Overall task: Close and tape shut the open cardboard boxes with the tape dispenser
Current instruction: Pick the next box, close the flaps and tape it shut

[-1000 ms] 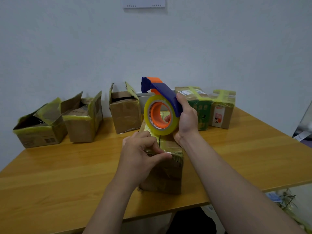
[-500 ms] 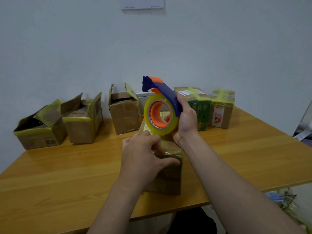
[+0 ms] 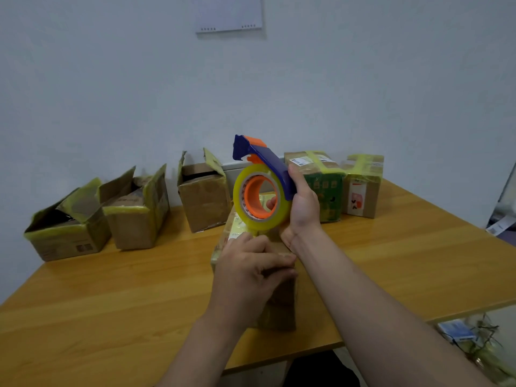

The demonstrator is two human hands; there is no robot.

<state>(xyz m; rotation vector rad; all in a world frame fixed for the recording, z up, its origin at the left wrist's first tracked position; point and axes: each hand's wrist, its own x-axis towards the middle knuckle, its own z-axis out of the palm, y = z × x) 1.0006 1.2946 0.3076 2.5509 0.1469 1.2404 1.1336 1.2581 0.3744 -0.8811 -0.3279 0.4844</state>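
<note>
A small cardboard box [image 3: 279,308] stands near the table's front edge, its top covered in yellowish tape. My left hand [image 3: 248,272] lies over its near top edge, fingers pointing right and pressing the tape down. My right hand [image 3: 303,208] grips the blue handle of the tape dispenser [image 3: 259,196], held upright just above the far part of the box. The dispenser carries a yellow roll on an orange hub. A short strip of tape runs from the roll down to the box top. Three open boxes [image 3: 67,233] [image 3: 136,216] [image 3: 203,202] stand at the back left.
Two taped boxes [image 3: 321,191] [image 3: 363,188] stand at the back right by the wall. The wooden table [image 3: 111,303] shows bare wood at the left and right front. Clutter [image 3: 474,344] lies on the floor past the right edge.
My left hand went from pinching the tape end at the box top to lying flat over the near edge. The dispenser stayed almost in place.
</note>
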